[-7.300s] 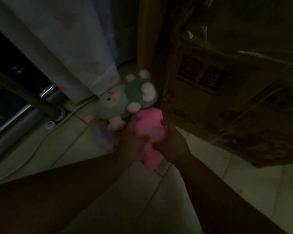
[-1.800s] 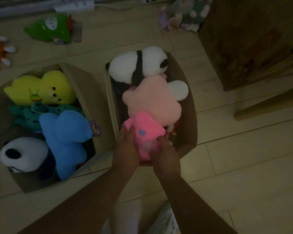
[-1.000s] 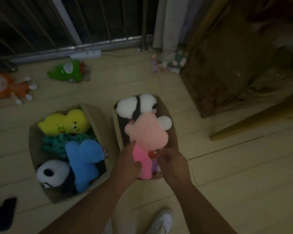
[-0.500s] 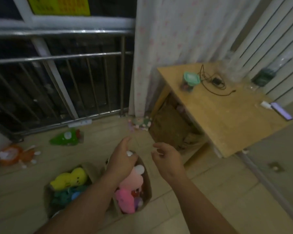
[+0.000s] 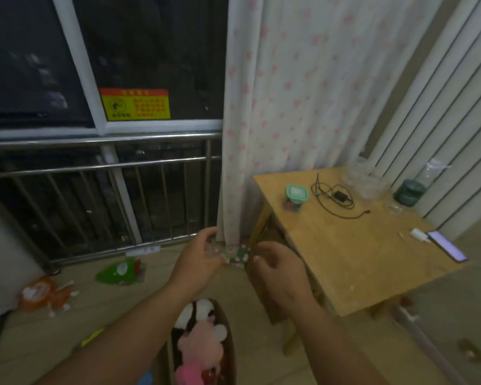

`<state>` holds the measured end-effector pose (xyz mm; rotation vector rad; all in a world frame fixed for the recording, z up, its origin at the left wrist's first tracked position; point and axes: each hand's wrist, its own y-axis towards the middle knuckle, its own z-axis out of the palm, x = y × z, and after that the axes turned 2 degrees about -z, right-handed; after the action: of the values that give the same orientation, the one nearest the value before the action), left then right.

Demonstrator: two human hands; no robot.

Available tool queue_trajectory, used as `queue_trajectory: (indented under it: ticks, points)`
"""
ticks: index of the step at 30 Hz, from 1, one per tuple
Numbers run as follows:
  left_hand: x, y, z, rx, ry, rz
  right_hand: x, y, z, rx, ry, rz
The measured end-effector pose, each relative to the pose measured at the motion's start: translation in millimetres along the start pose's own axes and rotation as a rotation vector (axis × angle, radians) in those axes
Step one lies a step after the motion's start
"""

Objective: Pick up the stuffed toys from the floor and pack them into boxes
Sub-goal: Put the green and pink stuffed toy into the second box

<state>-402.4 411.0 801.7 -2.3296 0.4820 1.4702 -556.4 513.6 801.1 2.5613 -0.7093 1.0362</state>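
Tiled floor lies below left hand (image 5: 197,259) and right hand (image 5: 278,269), grips loosely open, empty.

A wooden table (image 5: 353,245) stands by the pink-dotted curtain (image 5: 283,107); on it a lidded tub (image 5: 296,194), a coiled charger (image 5: 336,197), a dark jar (image 5: 407,191), and a phone (image 5: 447,245) at the right edge. Left, a railing (image 5: 95,168) below a yellow sticker (image 5: 135,104)

Home interior, dim room by a railed window.
Heart-print curtain (image 5: 289,107), wooden side table (image 5: 345,245) with phone (image 5: 447,246) and charger cable (image 5: 336,198), stuffed toys (image 5: 117,270) on tiled floor (image 5: 67,329).
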Motion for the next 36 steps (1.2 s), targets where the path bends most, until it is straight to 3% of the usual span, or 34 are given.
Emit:
queue_trajectory:
  ticks: [11,20,36]
  points:
    - [-39.2,13.3,62.1,-0.18,-0.09,-0.031,-34.0,55.8,-71.9,0.109,-0.057,-0.181]
    - [-32.1,55.8,54.1,-0.248,-0.089,-0.009,-36.0,97.2,-51.7,0.157,-0.021,-0.188]
    - [30.3,191.0,-9.6,-0.222,-0.078,-0.07,-14.8,225.1,39.5,0.201,-0.068,-0.094]
